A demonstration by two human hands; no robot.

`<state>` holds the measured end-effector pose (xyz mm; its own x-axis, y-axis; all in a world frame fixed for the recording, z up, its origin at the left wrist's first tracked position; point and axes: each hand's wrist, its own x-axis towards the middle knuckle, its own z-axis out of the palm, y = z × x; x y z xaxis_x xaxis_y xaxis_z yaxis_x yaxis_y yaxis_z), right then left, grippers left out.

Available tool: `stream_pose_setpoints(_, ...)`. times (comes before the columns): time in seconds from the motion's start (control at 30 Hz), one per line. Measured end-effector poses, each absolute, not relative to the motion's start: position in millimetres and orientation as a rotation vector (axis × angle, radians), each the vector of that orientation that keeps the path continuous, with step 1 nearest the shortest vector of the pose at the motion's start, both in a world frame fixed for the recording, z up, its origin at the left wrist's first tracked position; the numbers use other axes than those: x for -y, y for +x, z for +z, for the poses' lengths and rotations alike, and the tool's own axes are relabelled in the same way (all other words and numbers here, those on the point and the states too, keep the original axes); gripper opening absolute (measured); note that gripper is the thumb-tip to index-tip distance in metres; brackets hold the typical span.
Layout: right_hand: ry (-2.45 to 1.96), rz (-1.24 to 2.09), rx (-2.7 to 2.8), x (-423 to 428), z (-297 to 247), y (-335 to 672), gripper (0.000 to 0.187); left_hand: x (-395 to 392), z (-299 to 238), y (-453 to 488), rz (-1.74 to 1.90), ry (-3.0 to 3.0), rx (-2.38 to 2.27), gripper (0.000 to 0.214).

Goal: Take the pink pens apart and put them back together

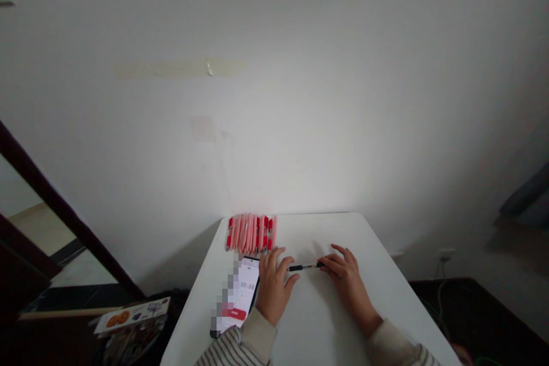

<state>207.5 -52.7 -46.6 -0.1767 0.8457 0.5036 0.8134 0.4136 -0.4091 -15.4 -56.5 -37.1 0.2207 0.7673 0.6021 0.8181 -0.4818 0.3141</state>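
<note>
A pen [305, 267] with black ends and a clear middle lies level between my two hands, just over or on the white table. My right hand [343, 271] pinches its right end between thumb and fingers. At the pen's left end is my left hand [274, 279], thumb and fingers spread apart, with a small gap between them and the tip. Behind my left hand, a row of red and pink pens [251, 233] lies side by side at the table's far left. Beside my left wrist rests a phone [246, 289] showing a timer at 00:08.
The white table [317, 326] stands against a pale wall [300, 97]. On the floor at left sits a dark bin [137, 343] with a printed box [132, 315] across it. A wall socket with a cable [444, 257] is at right.
</note>
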Motion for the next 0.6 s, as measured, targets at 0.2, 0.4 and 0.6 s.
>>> stream_pose_setpoints(0.2, -1.405, 0.006, 1.99, 52.5, -46.8, 207.1, 0.021, 57.1, -35.7, -14.2, -1.127, -2.411, 1.581, 0.009)
stream_pose_setpoints(0.4, -1.402, -0.009, 1.99, 52.8, -45.8, 206.4, 0.021, 56.4, -36.7, -14.3, -1.128, -2.383, 1.569, 0.011)
stream_pose_setpoints(0.6, -1.414, -0.004, 1.989, 54.2, -42.9, 205.2, 0.02, 54.9, -36.4, -13.9, -1.111, -2.368, 1.585, 0.018)
